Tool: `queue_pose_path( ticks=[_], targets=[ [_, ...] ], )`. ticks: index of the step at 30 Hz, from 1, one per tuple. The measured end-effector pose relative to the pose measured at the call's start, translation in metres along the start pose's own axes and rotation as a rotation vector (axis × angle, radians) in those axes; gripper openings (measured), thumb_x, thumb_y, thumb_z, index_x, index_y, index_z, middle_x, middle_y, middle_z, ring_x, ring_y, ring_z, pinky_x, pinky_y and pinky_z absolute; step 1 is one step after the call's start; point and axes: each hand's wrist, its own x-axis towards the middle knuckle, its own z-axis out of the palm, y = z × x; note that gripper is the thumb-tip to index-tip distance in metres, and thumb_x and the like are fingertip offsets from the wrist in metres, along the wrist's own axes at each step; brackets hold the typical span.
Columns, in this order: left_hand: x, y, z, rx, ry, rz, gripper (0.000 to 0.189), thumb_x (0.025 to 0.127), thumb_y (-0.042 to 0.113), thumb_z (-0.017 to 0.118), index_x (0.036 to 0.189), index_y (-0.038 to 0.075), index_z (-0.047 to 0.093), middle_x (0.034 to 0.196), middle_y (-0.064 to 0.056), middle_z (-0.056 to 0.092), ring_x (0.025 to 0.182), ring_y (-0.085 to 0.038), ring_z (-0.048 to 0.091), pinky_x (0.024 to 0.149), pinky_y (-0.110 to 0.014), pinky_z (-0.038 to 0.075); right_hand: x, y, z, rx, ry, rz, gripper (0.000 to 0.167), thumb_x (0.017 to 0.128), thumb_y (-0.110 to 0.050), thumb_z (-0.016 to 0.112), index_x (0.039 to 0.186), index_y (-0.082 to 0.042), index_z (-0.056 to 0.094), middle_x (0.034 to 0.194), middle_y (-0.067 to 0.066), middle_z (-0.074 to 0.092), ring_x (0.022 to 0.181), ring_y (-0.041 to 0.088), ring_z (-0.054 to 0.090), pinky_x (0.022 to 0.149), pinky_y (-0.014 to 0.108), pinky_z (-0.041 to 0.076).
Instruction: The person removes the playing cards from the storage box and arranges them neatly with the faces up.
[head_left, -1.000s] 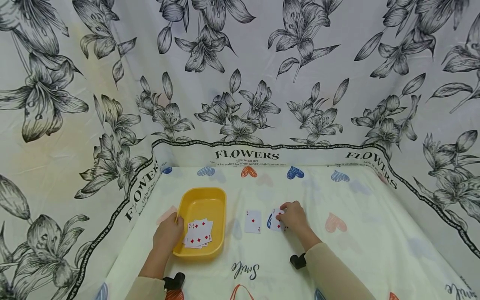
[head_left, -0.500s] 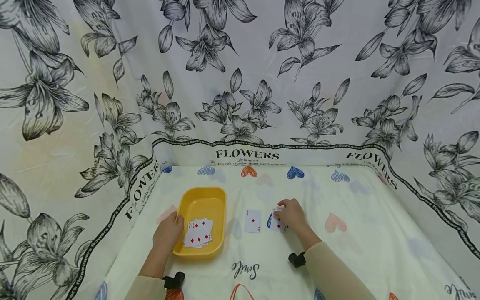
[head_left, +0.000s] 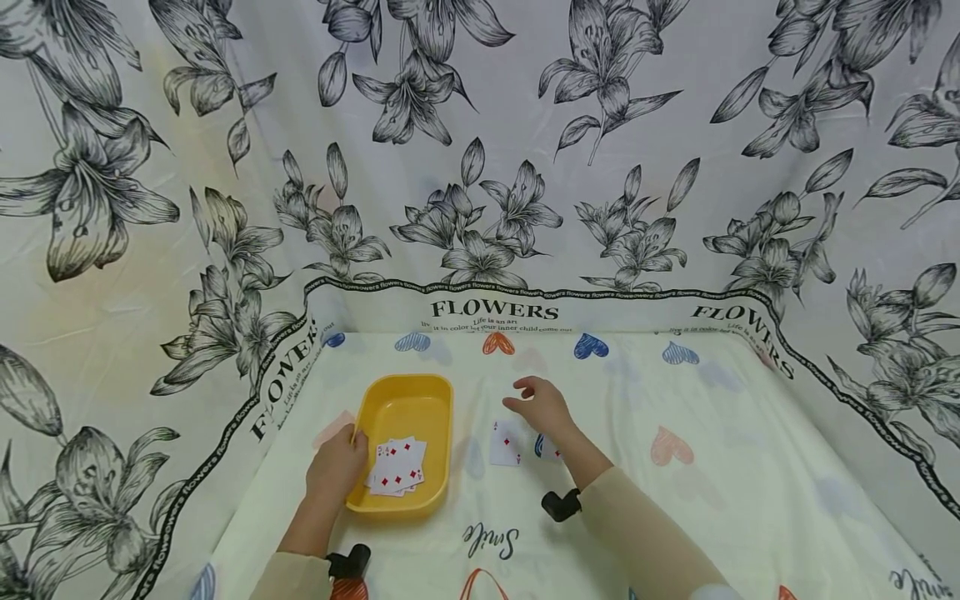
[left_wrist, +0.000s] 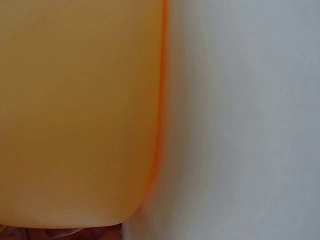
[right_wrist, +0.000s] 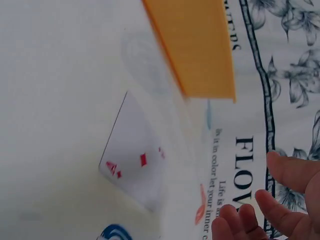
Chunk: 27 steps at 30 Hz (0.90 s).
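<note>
At the left, my left hand [head_left: 335, 467] grips the side rim of a yellow plastic tray [head_left: 412, 410], whose wall [left_wrist: 80, 110] fills much of the left wrist view. Inside it lie overlapping diamond playing cards [head_left: 401, 464]. My right hand [head_left: 546, 408] hovers just behind an ace of diamonds [head_left: 504, 450], its fingers [right_wrist: 287, 172] loosely bent and apart with nothing between them. The ace [right_wrist: 131, 150] lies face up on the cloth. Beside it, a second diamond card [head_left: 550, 454] is mostly hidden under my right wrist.
A pale tablecloth [head_left: 720, 467] printed with hearts and "Smile" covers the table. A flower-patterned curtain [head_left: 480, 167] hangs behind and at both sides. Black wrist-worn devices sit under both wrists, one at the right [head_left: 561, 505].
My right hand has lifted away from the second card and moved left and farther back, towards the ace. The left hand and tray stay in place.
</note>
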Motion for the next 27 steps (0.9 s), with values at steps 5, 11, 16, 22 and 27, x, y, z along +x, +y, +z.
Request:
queue_pose_path(
  ticks=[5,11,16,22,27],
  targets=[
    [-0.001,-0.001,-0.001,0.003,0.003,0.0,0.043,0.106,0.029,0.04,0.125,-0.004,0.059,0.093,-0.015,0.06,0.074,-0.028,0.054,0.064,-0.042,0.043,-0.003,-0.024,0.011,0.066,-0.042,-0.03,0.046,0.091,-0.032,0.079,0.128,-0.008,0.067,0.115,0.01,0.064,0.1,0.027,0.059,0.085,0.041,0.053],
    [0.0,-0.003,0.0,-0.01,-0.018,-0.005,0.048,0.105,0.029,0.039,0.134,-0.005,0.055,0.103,-0.019,0.061,0.079,-0.03,0.056,0.069,-0.045,0.045,-0.003,-0.047,0.026,0.117,-0.096,-0.062,0.042,0.091,-0.032,0.079,0.126,-0.011,0.067,0.112,0.008,0.063,0.096,0.025,0.059,0.081,0.039,0.055],
    [-0.001,-0.001,-0.002,-0.028,-0.03,-0.017,0.046,0.105,0.029,0.039,0.131,-0.004,0.056,0.097,-0.016,0.06,0.077,-0.028,0.055,0.068,-0.042,0.044,-0.005,-0.068,0.043,0.138,-0.141,-0.091,0.043,0.09,-0.03,0.079,0.126,-0.009,0.067,0.108,0.006,0.063,0.094,0.023,0.058,0.081,0.038,0.054],
    [-0.002,0.0,-0.003,-0.02,-0.023,-0.023,0.047,0.105,0.029,0.04,0.132,-0.005,0.056,0.103,-0.018,0.061,0.08,-0.03,0.055,0.07,-0.045,0.045,-0.014,-0.09,0.065,0.167,-0.217,-0.105,0.047,0.089,-0.027,0.081,0.127,-0.006,0.065,0.104,0.005,0.062,0.086,0.02,0.059,0.078,0.033,0.055],
    [-0.003,0.002,-0.004,-0.021,-0.021,-0.029,0.046,0.105,0.029,0.04,0.132,-0.005,0.057,0.103,-0.018,0.061,0.08,-0.03,0.055,0.07,-0.045,0.045,-0.018,-0.101,0.084,0.165,-0.272,-0.093,0.048,0.089,-0.024,0.082,0.129,-0.005,0.063,0.101,0.003,0.059,0.078,0.018,0.059,0.072,0.028,0.055]
  ],
)
